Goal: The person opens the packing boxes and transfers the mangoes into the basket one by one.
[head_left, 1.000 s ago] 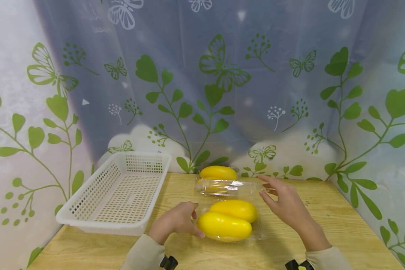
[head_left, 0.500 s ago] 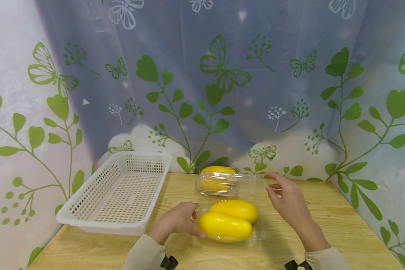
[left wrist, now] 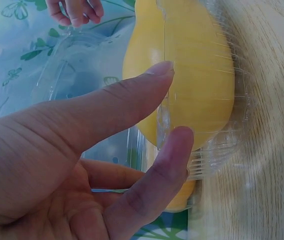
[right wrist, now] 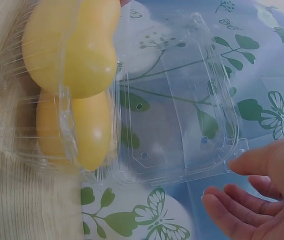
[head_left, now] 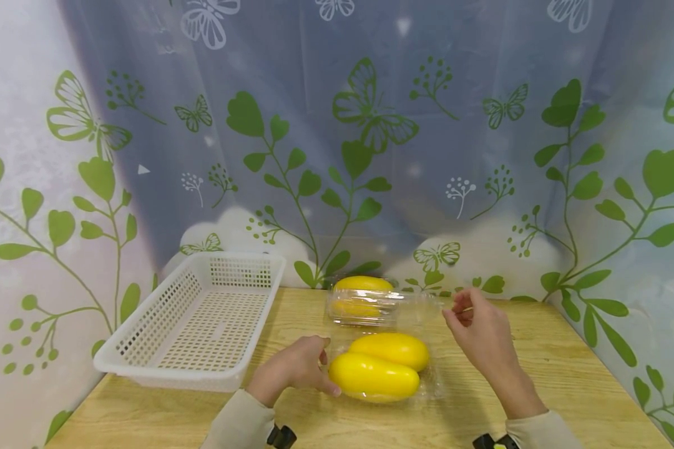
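Clear box (right wrist: 67,117) with two yellow fruits (head_left: 375,374) sits on the tabletop (head_left: 561,399); left hand (head_left: 297,365), thumb and finger parted, touches its rim; right hand (head_left: 483,330), loosely curled, is at the lid's (right wrist: 174,115) corner; patterned curtain (head_left: 455,62) behind.

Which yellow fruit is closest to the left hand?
The frontmost fruit: its end is close beside the left hand. The neighbouring fruit lies behind it; the back fruit is farther away.

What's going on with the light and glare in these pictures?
Head view: highlights on the front yellow fruit, glare streaks along the clear lid, a soft shadow on the table; left wrist: bluish, hazy patterned backdrop; right wrist: similar bluish haze.
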Motion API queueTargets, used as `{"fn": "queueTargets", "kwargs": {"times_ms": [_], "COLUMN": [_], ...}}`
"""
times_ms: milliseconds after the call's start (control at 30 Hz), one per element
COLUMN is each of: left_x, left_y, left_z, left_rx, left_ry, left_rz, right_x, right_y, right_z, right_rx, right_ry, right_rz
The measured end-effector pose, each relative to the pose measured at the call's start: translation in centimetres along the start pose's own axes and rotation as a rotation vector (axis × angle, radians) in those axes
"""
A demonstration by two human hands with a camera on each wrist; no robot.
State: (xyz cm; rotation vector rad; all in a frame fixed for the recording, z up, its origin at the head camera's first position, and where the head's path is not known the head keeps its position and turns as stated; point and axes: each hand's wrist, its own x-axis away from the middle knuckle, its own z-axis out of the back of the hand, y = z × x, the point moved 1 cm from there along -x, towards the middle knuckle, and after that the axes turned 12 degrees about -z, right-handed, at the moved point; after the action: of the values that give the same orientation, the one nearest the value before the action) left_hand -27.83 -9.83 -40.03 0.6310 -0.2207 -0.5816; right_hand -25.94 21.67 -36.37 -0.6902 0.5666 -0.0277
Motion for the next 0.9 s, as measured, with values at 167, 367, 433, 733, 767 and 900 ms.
{"fn": "queueTargets", "kwargs": {"times_ms": [167,367,433,733,767,900], "left_x": [0.15,0.23,0.19,0.05,0.05,0.05], "left_y": [-0.06,-0.04,-0.04,-0.06,-0.07,-0.08], "left_z": [0.02,0.03,0.01,-0.02,-0.02,-0.03], "left_rx": [-0.007,0.004,0.005,-0.004,-0.004,-0.005], "left_ry": [0.001,-0.002,-0.004,-0.016,-0.015,-0.015], "left_rz": [0.0,-0.001,-0.001,0.0,-0.002,-0.009], "right_x": [0.09,0.25,0.26,0.09,0.06,0.08], "right_y": [-0.2,-0.44,-0.44,-0.35,-0.35,-0.2], "right_z": [-0.01,-0.14,-0.18,-0.18,-0.15,0.0], "right_rx": [-0.01,-0.057,-0.071,-0.067,-0.062,-0.042], "right_ry": [0.01,0.005,0.006,-0.037,-0.046,-0.108], "right_rz": [-0.025,-0.015,-0.013,-0.012,-0.016,-0.034]}}
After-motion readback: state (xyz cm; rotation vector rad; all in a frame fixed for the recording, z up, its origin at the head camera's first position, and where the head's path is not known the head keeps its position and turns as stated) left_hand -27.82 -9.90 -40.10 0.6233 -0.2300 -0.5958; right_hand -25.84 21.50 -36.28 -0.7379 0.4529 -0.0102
